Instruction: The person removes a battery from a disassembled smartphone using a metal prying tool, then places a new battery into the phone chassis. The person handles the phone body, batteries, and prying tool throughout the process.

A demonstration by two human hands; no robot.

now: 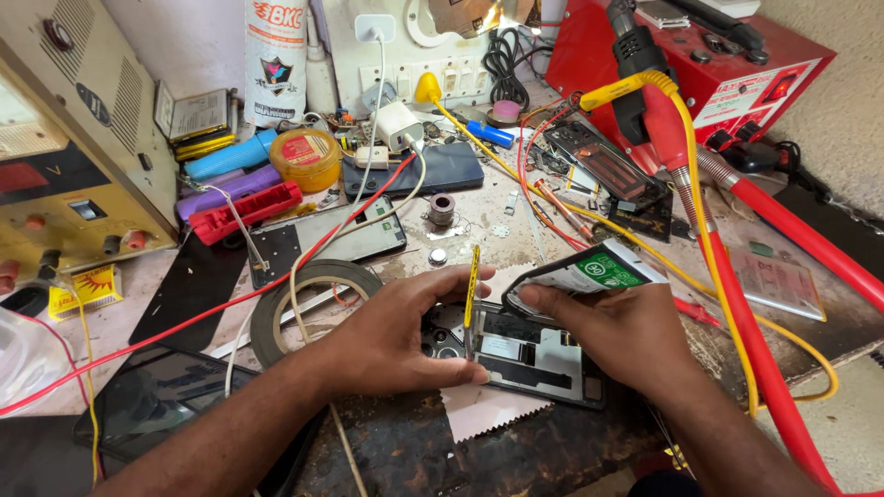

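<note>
- At bench centre, head view: an opened phone (529,354) lies flat w/ back cover off, inner boards showing, resting partly on a pale cloth (483,410) w/ zigzag edge.
- Left hand (396,336) – thumb & fingers pinched on yellow tweezers (471,294), held upright, tips down inside the phone's upper-left area near the camera cluster.
- Right hand (617,336) grips a flat battery (589,273) – dark w/ green label – tilted up off the phone, its lower edge near the phone's top side; fingers clenched along its bottom edge.
- Just left of the left hand: a roll of dark tape (308,299), lying flat, touching the wrist area.
- Red wire (230,304) & white cable (368,138) cross the bench from the left & rear; white cable runs up to a wall charger (373,28).
- Rear centre: another dark phone (433,170) lying flat, a yellow tub (307,156) beside it on the left.
- Right side: thick red hose (746,340) & yellow cable (691,184) run past the right forearm, up to a red machine (737,74).
- Far left: beige power supply (74,147).
- Lower left: a dark glass panel (157,396) under the left forearm.
</note>
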